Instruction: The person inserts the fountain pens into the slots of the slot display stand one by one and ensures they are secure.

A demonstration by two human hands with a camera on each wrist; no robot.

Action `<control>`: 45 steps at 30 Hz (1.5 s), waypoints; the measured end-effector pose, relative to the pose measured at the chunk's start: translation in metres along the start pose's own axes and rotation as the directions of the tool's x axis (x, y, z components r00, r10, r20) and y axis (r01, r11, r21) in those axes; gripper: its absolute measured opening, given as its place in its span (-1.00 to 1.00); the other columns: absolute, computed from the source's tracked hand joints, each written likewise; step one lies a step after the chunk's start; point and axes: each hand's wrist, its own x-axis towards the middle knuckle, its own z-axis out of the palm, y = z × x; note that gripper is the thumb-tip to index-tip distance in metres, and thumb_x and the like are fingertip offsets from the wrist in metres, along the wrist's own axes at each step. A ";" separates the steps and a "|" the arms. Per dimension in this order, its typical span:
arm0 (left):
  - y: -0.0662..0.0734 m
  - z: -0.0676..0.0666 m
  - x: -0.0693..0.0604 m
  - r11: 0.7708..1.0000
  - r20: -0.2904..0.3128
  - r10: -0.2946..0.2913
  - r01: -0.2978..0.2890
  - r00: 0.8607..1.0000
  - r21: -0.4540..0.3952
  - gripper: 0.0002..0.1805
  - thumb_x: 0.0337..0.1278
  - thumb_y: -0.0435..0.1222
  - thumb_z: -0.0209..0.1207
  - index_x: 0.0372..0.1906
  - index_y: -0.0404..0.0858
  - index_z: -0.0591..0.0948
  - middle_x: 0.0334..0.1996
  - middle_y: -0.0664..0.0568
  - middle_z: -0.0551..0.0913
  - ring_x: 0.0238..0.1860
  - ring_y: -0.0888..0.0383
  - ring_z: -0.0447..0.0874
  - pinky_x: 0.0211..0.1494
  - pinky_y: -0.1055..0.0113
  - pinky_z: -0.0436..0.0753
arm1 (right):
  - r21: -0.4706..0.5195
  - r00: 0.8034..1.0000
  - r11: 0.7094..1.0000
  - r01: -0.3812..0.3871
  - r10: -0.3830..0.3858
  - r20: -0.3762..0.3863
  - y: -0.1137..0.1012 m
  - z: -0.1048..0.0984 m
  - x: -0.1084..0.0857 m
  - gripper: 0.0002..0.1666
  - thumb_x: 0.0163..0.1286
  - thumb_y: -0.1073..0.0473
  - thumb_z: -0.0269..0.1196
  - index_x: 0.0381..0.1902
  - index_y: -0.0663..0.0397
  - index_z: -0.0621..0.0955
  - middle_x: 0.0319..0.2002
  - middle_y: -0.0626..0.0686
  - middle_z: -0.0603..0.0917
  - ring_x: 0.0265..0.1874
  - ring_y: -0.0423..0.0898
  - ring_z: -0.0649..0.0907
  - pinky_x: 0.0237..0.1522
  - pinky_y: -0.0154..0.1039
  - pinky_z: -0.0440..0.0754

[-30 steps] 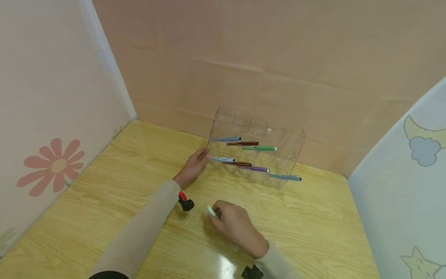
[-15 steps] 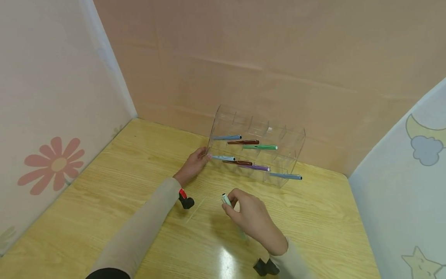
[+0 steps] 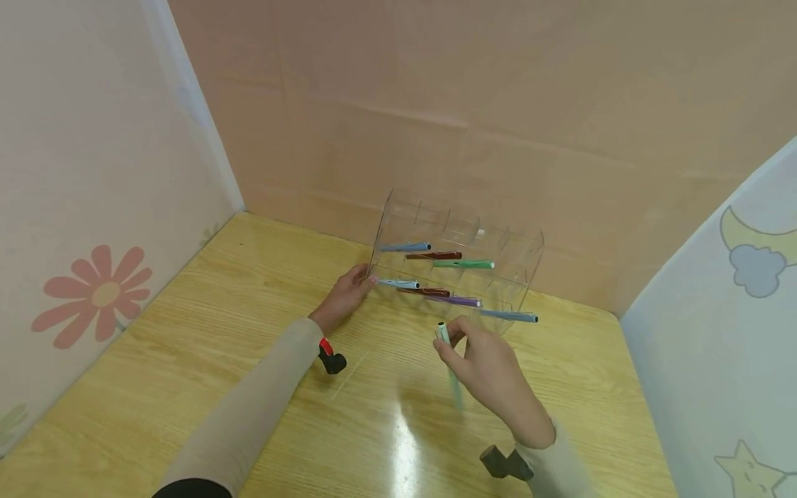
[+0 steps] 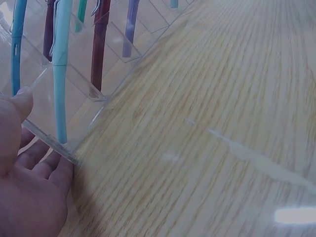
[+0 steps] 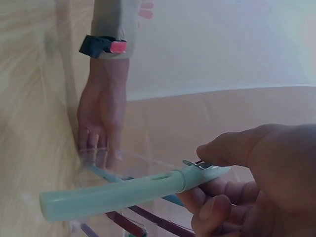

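Note:
A clear pen rack (image 3: 461, 238) stands at the back of the table, with pens leaning in its compartments. My left hand (image 3: 344, 299) grips the rack's left side; in the left wrist view the thumb is on one face and the fingers (image 4: 42, 160) are behind the panel. In front of the rack, my right hand (image 3: 488, 363) pinches a mint-green pen (image 5: 113, 197) near its clip end, the clip under the thumb. The pen's long barrel points down toward the table. A light blue pen (image 4: 60, 79) in the lower row is closest to my left hand.
The lower row also holds a brown pen (image 3: 425, 292), a purple pen (image 3: 461, 301) and a blue pen (image 3: 510, 316). Above sit a blue pen (image 3: 406, 247), a brown pen (image 3: 434, 255) and a green pen (image 3: 464, 264). A fabric wall (image 3: 498, 104) rises behind the rack.
My right hand has moved rightward and up toward the rack with the mint-green pen, which now hangs more upright. My left hand stays on the rack's side.

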 end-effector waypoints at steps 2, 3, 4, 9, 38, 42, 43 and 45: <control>0.000 0.000 -0.001 1.000 0.003 0.004 -0.004 1.000 0.001 -0.25 0.72 0.01 -0.02 0.73 -0.23 0.07 0.71 -0.21 0.15 0.73 -0.20 0.10 0.76 -0.15 0.19 | -0.013 1.000 1.000 -0.007 0.007 -0.014 0.002 -0.008 0.001 -0.79 0.52 0.00 0.37 -0.12 0.01 0.67 -0.51 -0.13 0.65 -0.72 -0.29 0.35 -0.67 -0.38 0.28; 0.001 0.000 -0.001 1.000 0.002 0.005 -0.005 1.000 -0.001 -0.25 0.72 0.01 -0.02 0.72 -0.23 0.08 0.71 -0.21 0.16 0.73 -0.20 0.10 0.76 -0.15 0.19 | -0.017 1.000 1.000 -0.014 0.014 -0.019 0.002 -0.011 0.001 -0.78 0.53 0.00 0.36 -0.12 0.02 0.67 -0.56 -0.12 0.60 -0.71 -0.28 0.36 -0.66 -0.37 0.28; 0.001 0.000 -0.002 1.000 0.002 0.005 -0.005 1.000 -0.001 -0.25 0.72 0.01 -0.01 0.72 -0.22 0.09 0.71 -0.21 0.17 0.73 -0.20 0.10 0.76 -0.15 0.19 | -0.019 1.000 1.000 -0.019 0.018 -0.024 0.003 -0.015 0.001 -0.77 0.53 0.00 0.36 -0.13 0.03 0.66 -0.59 -0.12 0.57 -0.71 -0.26 0.36 -0.65 -0.36 0.28; 0.002 0.001 -0.002 1.000 -0.002 0.018 -0.018 1.000 0.007 -0.27 0.72 0.00 -0.01 0.71 -0.23 0.11 0.70 -0.22 0.18 0.73 -0.21 0.12 0.76 -0.16 0.19 | -0.018 0.998 0.999 -0.049 0.049 -0.041 0.007 -0.031 0.002 -0.73 0.56 -0.02 0.32 -0.11 0.08 0.65 -0.69 -0.07 0.44 -0.70 -0.22 0.36 -0.63 -0.34 0.30; -0.001 0.002 0.002 0.998 -0.039 0.041 -0.039 0.998 0.050 -0.30 0.73 -0.05 -0.02 0.69 -0.30 0.15 0.68 -0.28 0.22 0.70 -0.25 0.17 0.74 -0.17 0.23 | 0.100 0.961 0.985 -0.141 0.160 -0.225 0.055 -0.099 0.023 -0.48 0.63 -0.25 0.18 -0.01 0.13 0.56 -0.57 -0.03 0.44 -0.66 -0.17 0.37 -0.63 -0.24 0.34; 0.001 0.002 0.001 0.998 -0.037 0.036 -0.035 0.999 0.044 -0.29 0.72 -0.05 -0.01 0.69 -0.29 0.15 0.67 -0.27 0.23 0.70 -0.25 0.17 0.74 -0.17 0.23 | 0.120 0.944 0.986 -0.117 0.148 -0.295 0.059 -0.100 0.029 -0.52 0.64 -0.18 0.20 -0.04 0.17 0.56 -0.43 -0.03 0.52 -0.65 -0.20 0.39 -0.67 -0.27 0.35; 0.001 0.002 0.001 0.999 -0.037 0.034 -0.032 0.999 0.041 -0.29 0.72 -0.04 0.00 0.69 -0.29 0.15 0.67 -0.27 0.23 0.70 -0.25 0.18 0.74 -0.17 0.24 | 0.122 0.940 0.986 -0.113 0.146 -0.310 0.061 -0.101 0.031 -0.52 0.64 -0.17 0.20 -0.04 0.18 0.56 -0.42 -0.03 0.53 -0.66 -0.21 0.39 -0.68 -0.27 0.34; 0.002 0.002 0.000 0.999 -0.034 0.030 -0.029 0.999 0.042 -0.29 0.72 -0.05 0.00 0.69 -0.29 0.15 0.67 -0.27 0.24 0.70 -0.25 0.18 0.74 -0.18 0.24 | 0.122 0.933 0.986 -0.113 0.147 -0.327 0.062 -0.102 0.033 -0.52 0.64 -0.17 0.19 -0.04 0.19 0.55 -0.41 -0.03 0.55 -0.66 -0.22 0.40 -0.69 -0.28 0.34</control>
